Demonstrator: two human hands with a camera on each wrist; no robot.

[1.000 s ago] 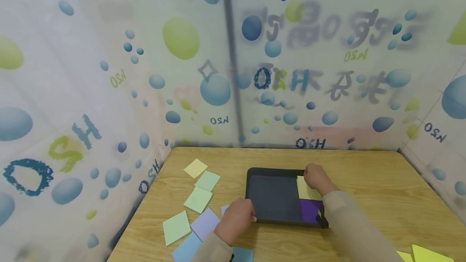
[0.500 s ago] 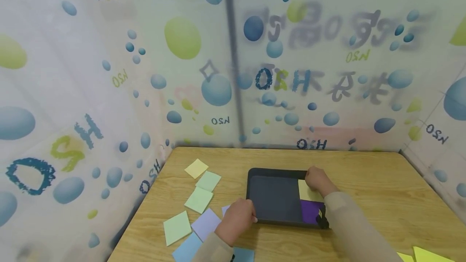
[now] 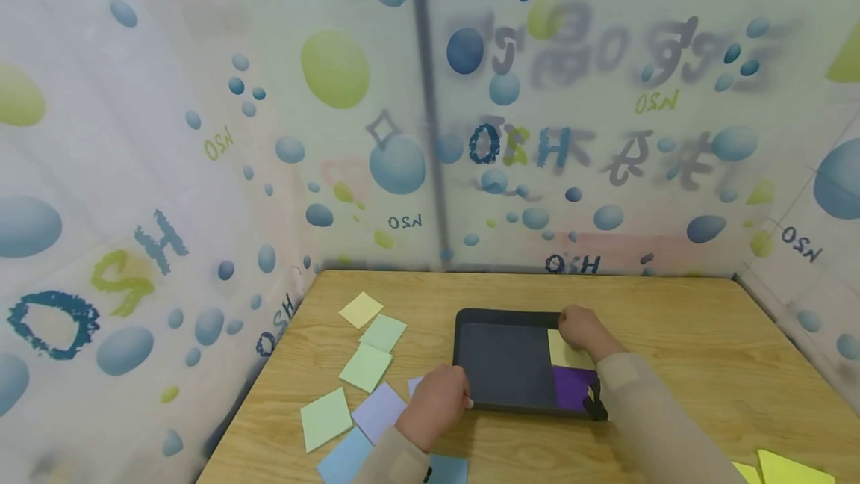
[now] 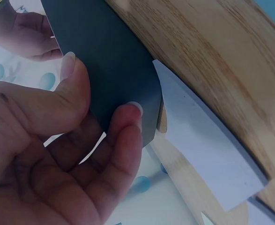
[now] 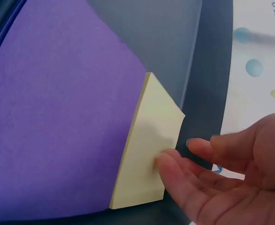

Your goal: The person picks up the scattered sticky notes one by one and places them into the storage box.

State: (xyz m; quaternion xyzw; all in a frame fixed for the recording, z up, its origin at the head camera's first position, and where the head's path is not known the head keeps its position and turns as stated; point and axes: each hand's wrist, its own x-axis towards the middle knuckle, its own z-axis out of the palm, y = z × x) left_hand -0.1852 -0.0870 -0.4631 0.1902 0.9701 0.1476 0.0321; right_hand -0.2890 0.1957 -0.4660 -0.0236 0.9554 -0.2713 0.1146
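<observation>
A shallow dark tray point(image 3: 510, 364) lies on the table. My left hand point(image 3: 437, 405) pinches its left wall near the front corner; the left wrist view shows the thumb point(image 4: 74, 82) and curled fingertips on either side of that wall. Inside the tray's right end, a pale yellow sticky note pad point(image 3: 563, 353) lies at the back, against a purple sheet or pad point(image 3: 573, 388) in front. My right hand point(image 3: 587, 331) is bent over the far right rim, fingertips on the yellow pad point(image 5: 139, 168). Its thumb stays apart from the pad's face. The hand hides the tray's far right corner.
Left of the tray lie green notes point(image 3: 366, 367), a pale yellow note point(image 3: 361, 310), a lilac note point(image 3: 379, 411) and blue notes point(image 3: 346, 458). Bright yellow notes point(image 3: 796, 467) lie at the near right edge. Printed curtains point(image 3: 605, 193) surround the wooden table point(image 3: 699, 364).
My right hand has shifted slightly nearer, and the yellow pad's far left corner now shows a little nearer too. The left hand and the tray stay in place.
</observation>
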